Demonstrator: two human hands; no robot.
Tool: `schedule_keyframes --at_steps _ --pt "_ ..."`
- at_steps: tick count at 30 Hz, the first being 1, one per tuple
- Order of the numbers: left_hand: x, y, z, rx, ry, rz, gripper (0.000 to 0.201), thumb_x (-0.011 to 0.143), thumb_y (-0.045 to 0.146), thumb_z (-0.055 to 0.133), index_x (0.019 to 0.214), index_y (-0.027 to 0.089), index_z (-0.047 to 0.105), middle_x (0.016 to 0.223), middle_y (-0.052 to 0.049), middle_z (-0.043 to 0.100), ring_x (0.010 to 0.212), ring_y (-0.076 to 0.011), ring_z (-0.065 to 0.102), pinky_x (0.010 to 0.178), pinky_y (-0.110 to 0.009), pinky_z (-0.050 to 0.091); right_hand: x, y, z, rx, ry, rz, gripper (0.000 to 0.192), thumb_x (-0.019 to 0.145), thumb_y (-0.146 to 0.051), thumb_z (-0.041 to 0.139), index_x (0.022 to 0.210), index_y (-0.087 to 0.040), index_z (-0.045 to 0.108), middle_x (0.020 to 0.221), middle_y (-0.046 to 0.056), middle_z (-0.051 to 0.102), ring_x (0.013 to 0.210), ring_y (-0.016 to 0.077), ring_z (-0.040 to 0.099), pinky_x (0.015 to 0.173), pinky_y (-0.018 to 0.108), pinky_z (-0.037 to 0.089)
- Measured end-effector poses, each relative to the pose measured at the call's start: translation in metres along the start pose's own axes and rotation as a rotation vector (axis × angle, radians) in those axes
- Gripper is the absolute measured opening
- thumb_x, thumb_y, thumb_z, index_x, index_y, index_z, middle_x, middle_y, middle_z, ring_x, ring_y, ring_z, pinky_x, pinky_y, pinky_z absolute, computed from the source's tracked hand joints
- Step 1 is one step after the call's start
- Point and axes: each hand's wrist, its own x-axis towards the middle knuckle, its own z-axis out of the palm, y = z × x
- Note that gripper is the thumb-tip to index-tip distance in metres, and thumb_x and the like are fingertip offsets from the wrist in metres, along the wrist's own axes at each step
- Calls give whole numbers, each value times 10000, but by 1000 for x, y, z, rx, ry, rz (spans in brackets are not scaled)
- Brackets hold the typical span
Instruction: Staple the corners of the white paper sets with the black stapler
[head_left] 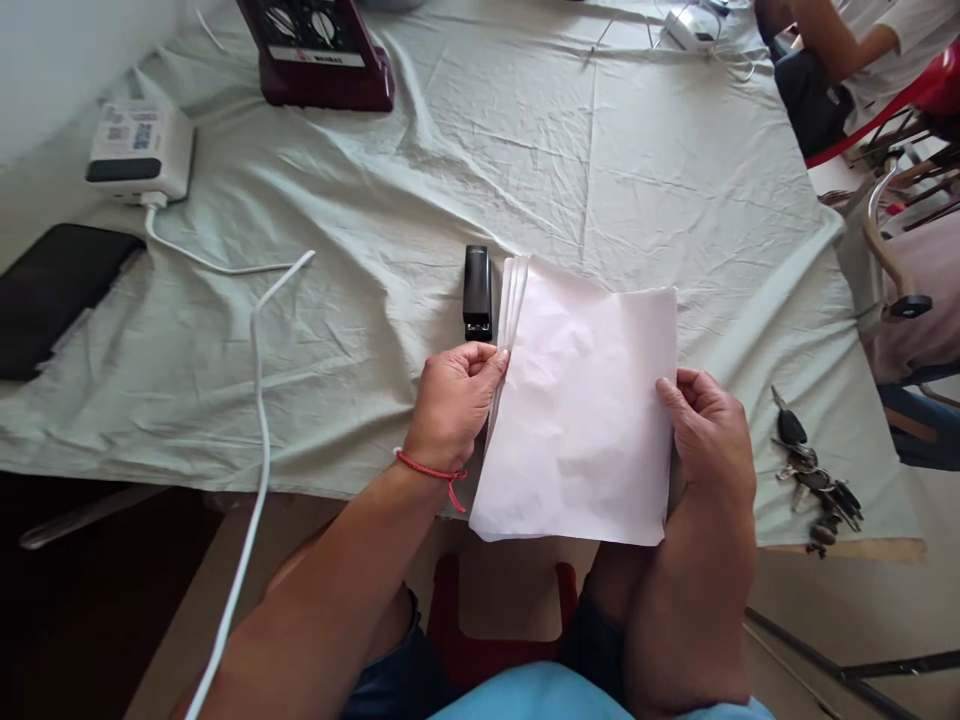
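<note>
White paper: a small stack of sheets (581, 400) is held over the near edge of the table, its top sheet creased and its left edges fanned slightly apart near the top. The left hand (454, 405) is closed on the stack's left edge, thumb on top and fingers curled under, pinching the sheets where they splay; a red cord is tied round that wrist. The right hand (709, 440) grips the right edge, thumb pressed on the top sheet and the other fingers hidden beneath, so how far they wrap cannot be told. Just beside the stack's upper left corner, touching or nearly so, a black stapler (477, 292) lies on the pale green cloth (375, 330) that covers the table, pointing away from the person. To the right, near the table's corner, lies a bunch of keys (814, 480), well apart from the paper. A white cable (259, 330) runs across the cloth from a white charger (141, 150) at far left, next to a dark phone (52, 290). By the look of it the step in hand is squaring the sheets into one even stack, since the left edges are not yet flush. The next move, as I judge it, calls for tapping or sliding those edges level while both hands hold firm, then freeing one hand for the stapler, which lies closest to the left.
</note>
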Motion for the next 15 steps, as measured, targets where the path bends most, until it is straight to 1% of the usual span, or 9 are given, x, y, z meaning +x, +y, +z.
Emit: schedule_keyframes --at_steps 2,4,5,7,10,12,15 --pt "0 1 1 -10 28 13 369 655 439 948 734 158 722 688 2 695 652 -118 575 637 -245 445 1 0 1 -1 21 5 333 820 -431 841 1037 -188 774 933 42 785 825 154 666 746 260 508" --pt "0 2 1 13 47 30 296 696 367 913 743 158 709 707 1 702 656 -116 586 654 -246 450 2 1 2 -3 30 11 312 808 -410 838 1010 -182 772 886 38 775 791 147 653 716 250 499" --pt "0 2 1 40 56 37 250 722 327 885 768 162 702 705 5 698 648 -117 589 649 -247 449 3 1 2 -4 29 14 302 803 -402 836 1000 -182 770 866 35 770 776 143 646 706 247 496" --pt "0 2 0 128 80 52 179 767 239 815 877 177 688 681 26 683 605 -120 578 618 -250 434 3 1 2 1 24 15 289 798 -390 833 989 -183 766 847 29 764 747 135 632 700 245 498" --pt "0 3 -1 260 139 83 283 792 133 733 1037 211 613 676 50 681 561 -130 567 588 -258 421 4 2 1 24 20 15 278 787 -375 835 976 -187 759 835 22 760 721 129 622 709 250 512" --pt "1 3 -1 303 159 84 290 804 97 698 1033 225 575 676 50 678 546 -133 556 580 -265 413 5 2 1 29 23 16 274 778 -369 835 968 -187 759 825 21 756 716 131 623 707 253 517" --pt "3 5 0 336 166 58 216 817 80 664 947 229 576 623 56 627 508 -129 505 552 -272 373 5 3 1 25 25 22 281 762 -368 839 959 -183 762 811 23 752 709 130 620 690 249 511"
